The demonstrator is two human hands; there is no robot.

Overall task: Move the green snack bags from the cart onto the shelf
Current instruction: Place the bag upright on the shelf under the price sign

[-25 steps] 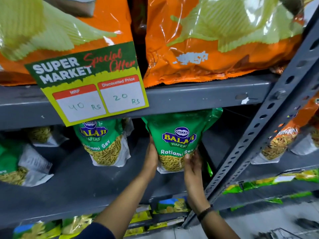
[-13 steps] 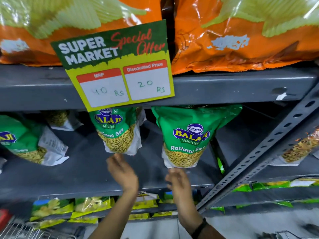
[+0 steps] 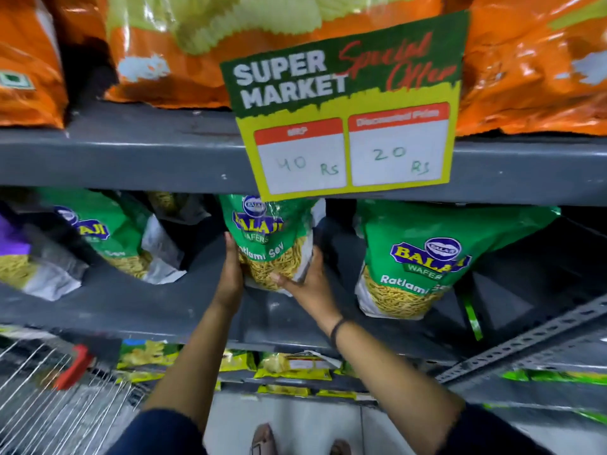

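Green bag [image 3: 267, 239] stands at frame centre on the grey shelf [image 3: 131, 310], under the price sign [image 3: 345, 106]. We note left hand [image 3: 231, 274] and right hand [image 3: 308, 280] clamped on its lower sides. Cart [image 3: 42, 399] sits at lower left.

The green-and-yellow cardboard price sign [image 3: 345, 103] clipped to the grey metal shelf edge [image 3: 131, 156] reads "SUPER MARKET" in white and "Special Offer" in red. Its left white box, headed "MRP", has "40 Rs" handwritten; its right box has "20 Rs", and that heading is too blurred to read. Just below the sign, the green snack bag [image 3: 266, 238] in my grip says "BALAJI WAFERS, Ratlami Sev". Right of it, the second green foil bag [image 3: 427, 257] carries the same print.
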